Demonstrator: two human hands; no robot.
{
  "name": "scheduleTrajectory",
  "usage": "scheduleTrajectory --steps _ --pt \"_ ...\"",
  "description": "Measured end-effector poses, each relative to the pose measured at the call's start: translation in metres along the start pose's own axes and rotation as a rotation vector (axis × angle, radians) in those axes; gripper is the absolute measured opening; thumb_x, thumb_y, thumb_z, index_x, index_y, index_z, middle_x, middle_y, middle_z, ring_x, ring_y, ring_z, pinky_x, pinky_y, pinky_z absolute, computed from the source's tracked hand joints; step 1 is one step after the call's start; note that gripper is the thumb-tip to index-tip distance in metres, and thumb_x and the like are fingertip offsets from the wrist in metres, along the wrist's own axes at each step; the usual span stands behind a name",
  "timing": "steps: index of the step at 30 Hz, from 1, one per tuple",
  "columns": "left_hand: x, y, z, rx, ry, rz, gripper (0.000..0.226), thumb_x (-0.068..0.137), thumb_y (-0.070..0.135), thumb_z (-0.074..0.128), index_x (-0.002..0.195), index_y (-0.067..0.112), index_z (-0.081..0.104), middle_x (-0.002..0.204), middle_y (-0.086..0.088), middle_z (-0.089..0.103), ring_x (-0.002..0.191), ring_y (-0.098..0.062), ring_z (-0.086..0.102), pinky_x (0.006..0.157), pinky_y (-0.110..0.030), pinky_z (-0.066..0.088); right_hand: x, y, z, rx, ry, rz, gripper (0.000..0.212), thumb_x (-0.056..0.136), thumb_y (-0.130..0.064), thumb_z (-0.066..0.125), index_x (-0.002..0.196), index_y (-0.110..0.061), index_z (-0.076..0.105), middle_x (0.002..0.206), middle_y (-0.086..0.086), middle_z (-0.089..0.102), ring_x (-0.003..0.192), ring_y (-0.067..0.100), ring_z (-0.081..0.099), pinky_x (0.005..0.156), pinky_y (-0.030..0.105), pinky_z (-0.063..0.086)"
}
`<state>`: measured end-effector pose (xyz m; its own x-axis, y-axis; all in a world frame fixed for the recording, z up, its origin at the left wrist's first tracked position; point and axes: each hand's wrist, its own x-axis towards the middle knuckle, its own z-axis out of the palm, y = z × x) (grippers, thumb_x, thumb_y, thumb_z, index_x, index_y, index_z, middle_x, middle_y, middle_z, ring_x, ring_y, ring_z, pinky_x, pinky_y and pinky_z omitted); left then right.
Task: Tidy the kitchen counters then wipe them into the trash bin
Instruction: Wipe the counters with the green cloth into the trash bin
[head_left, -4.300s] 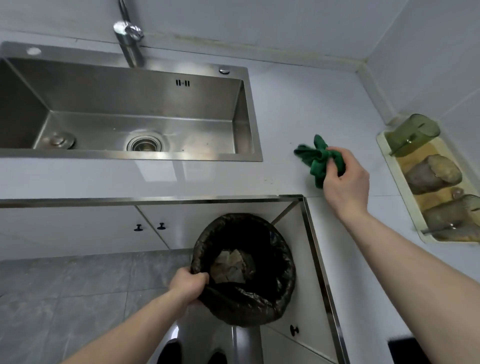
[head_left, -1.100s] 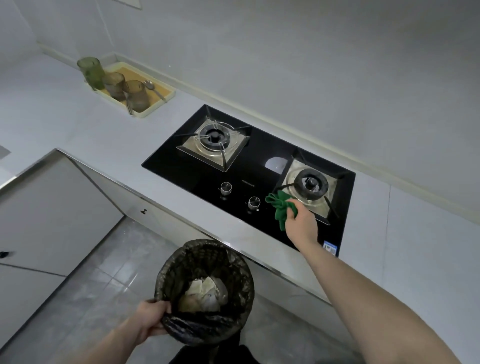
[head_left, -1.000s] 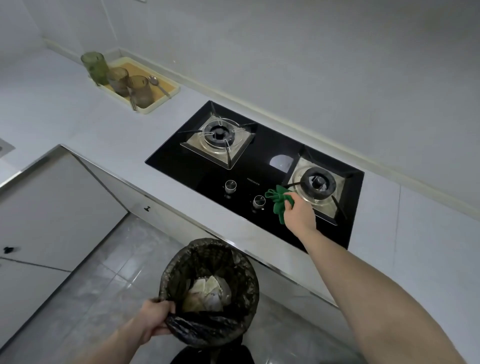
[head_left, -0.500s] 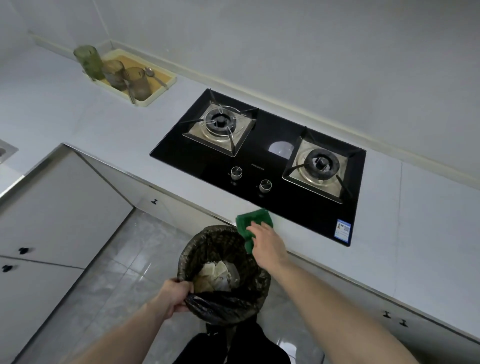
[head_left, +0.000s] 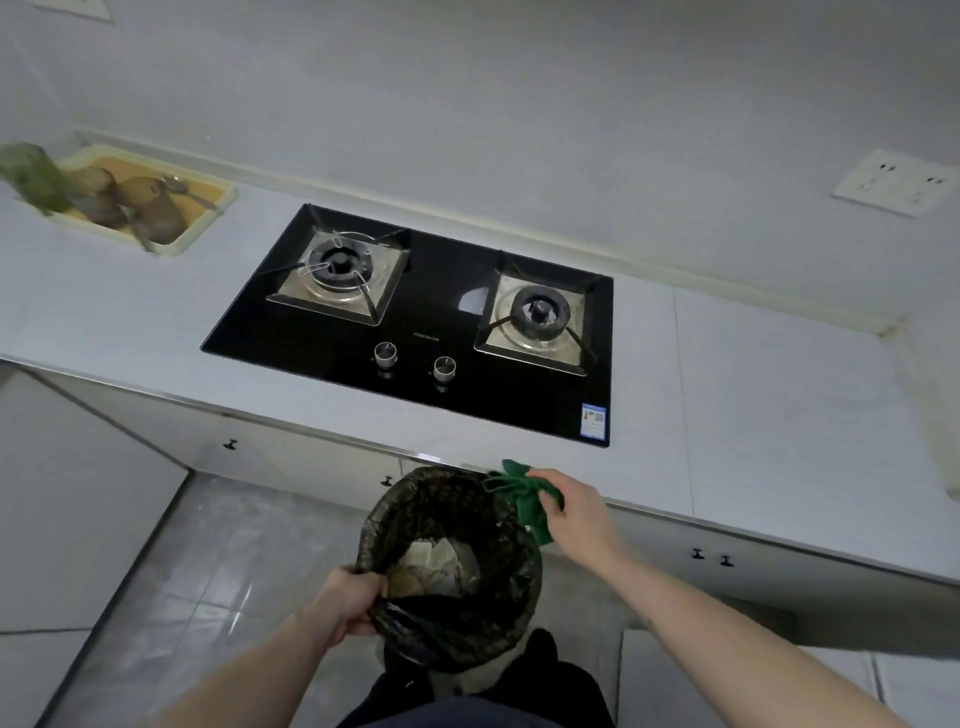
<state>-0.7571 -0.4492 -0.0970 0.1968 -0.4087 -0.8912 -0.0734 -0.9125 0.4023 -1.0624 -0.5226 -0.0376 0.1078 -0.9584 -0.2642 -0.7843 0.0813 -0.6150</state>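
Note:
A round trash bin (head_left: 452, 629) lined with a black bag hangs just below the counter's front edge, with crumpled paper inside. My left hand (head_left: 347, 603) grips the bin's near rim. My right hand (head_left: 576, 512) holds a bunched green cloth (head_left: 524, 499) at the counter edge, over the bin's far right rim. The white counter (head_left: 753, 405) runs left to right in front of me.
A black two-burner gas hob (head_left: 431, 322) is set into the counter, with two knobs at its front. A yellow tray (head_left: 205, 228) with tinted cups and spoons stands at the far left. A wall socket (head_left: 896, 182) sits at upper right. Cabinet doors and grey floor tiles lie below.
My right hand has carried the green cloth from the hob's right burner across the counter to its front edge over the bin. The bin has shifted right along the counter with my left hand.

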Motion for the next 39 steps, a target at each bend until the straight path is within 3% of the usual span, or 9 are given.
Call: scheduleTrajectory --steps 10,16,20,24,26,31,33,36,39 --pt "0.000 0.009 0.091 0.111 -0.059 -0.042 0.021 0.080 -0.006 0.055 0.095 0.002 0.067 0.073 -0.019 0.067 0.065 -0.031 0.066 0.066 -0.050 0.063 -0.001 0.147 -0.150 0.034 0.380 0.263 0.035 0.102 -0.015 0.048 0.134 -0.022 0.061 0.125 -0.001 0.068 0.111 0.023 0.064 0.098 0.031 0.049" --pt "-0.022 0.003 0.158 0.114 -0.017 -0.062 0.014 0.082 -0.006 0.054 0.086 0.003 0.065 0.070 -0.018 0.060 0.059 -0.027 0.058 0.046 -0.033 0.058 -0.008 0.258 -0.213 0.008 0.448 0.454 0.037 0.103 -0.016 0.044 0.137 -0.019 0.058 0.129 0.009 0.066 0.113 0.030 0.061 0.100 0.037 0.047" --pt "-0.027 -0.006 0.191 0.090 -0.012 -0.060 0.020 0.079 -0.006 0.055 0.096 -0.004 0.067 0.071 -0.021 0.061 0.067 -0.031 0.060 0.059 -0.041 0.058 -0.002 0.305 -0.211 0.014 0.291 0.566 0.043 0.105 -0.022 0.042 0.147 -0.017 0.048 0.144 0.012 0.054 0.127 0.033 0.053 0.109 0.038 0.041" --pt "-0.040 -0.014 0.220 0.096 0.025 -0.049 0.015 0.081 -0.005 0.057 0.093 -0.001 0.066 0.073 -0.019 0.060 0.066 -0.029 0.059 0.052 -0.036 0.057 -0.006 0.306 -0.167 -0.152 0.201 0.441 0.044 0.105 -0.020 0.041 0.149 -0.017 0.045 0.159 0.011 0.036 0.143 0.031 0.037 0.117 0.042 0.035" --pt "-0.044 -0.018 0.229 0.079 0.025 -0.051 0.016 0.081 -0.005 0.057 0.093 -0.002 0.067 0.072 -0.020 0.062 0.066 -0.029 0.060 0.058 -0.041 0.058 -0.013 0.290 -0.147 -0.242 0.154 0.290 0.044 0.105 -0.016 0.041 0.149 -0.017 0.046 0.161 0.012 0.034 0.146 0.033 0.033 0.120 0.043 0.032" --pt "-0.052 -0.016 0.253 0.087 0.008 -0.064 0.015 0.084 -0.005 0.056 0.093 0.000 0.067 0.073 -0.018 0.064 0.057 -0.026 0.060 0.053 -0.038 0.058 -0.029 0.226 -0.099 -0.230 -0.023 0.001 0.048 0.100 -0.012 0.049 0.146 -0.023 0.050 0.160 0.003 0.036 0.149 0.027 0.031 0.123 0.032 0.015" --pt "-0.051 -0.017 0.260 0.067 -0.019 -0.065 0.017 0.082 -0.006 0.055 0.094 -0.001 0.067 0.072 -0.018 0.063 0.059 -0.027 0.060 0.055 -0.041 0.060 -0.033 0.202 -0.084 -0.136 -0.098 -0.078 0.044 0.100 -0.014 0.049 0.141 -0.026 0.056 0.153 -0.002 0.048 0.141 0.021 0.043 0.122 0.035 0.028" --pt "-0.050 -0.016 0.264 0.064 -0.056 -0.066 0.021 0.080 -0.008 0.054 0.095 -0.002 0.067 0.071 -0.019 0.064 0.063 -0.030 0.063 0.068 -0.053 0.061 -0.036 0.180 -0.087 -0.004 -0.094 -0.051 0.039 0.101 -0.020 0.046 0.136 -0.032 0.058 0.135 -0.008 0.063 0.115 0.015 0.063 0.101 0.033 0.050" --pt "-0.051 -0.009 0.264 0.091 -0.077 -0.053 0.022 0.081 -0.008 0.053 0.097 -0.004 0.067 0.071 -0.020 0.066 0.059 -0.031 0.065 0.064 -0.050 0.063 -0.039 0.181 -0.114 0.072 -0.007 0.015 0.035 0.104 -0.025 0.047 0.136 -0.035 0.055 0.115 -0.010 0.070 0.076 0.000 0.066 0.071 0.019 0.056"
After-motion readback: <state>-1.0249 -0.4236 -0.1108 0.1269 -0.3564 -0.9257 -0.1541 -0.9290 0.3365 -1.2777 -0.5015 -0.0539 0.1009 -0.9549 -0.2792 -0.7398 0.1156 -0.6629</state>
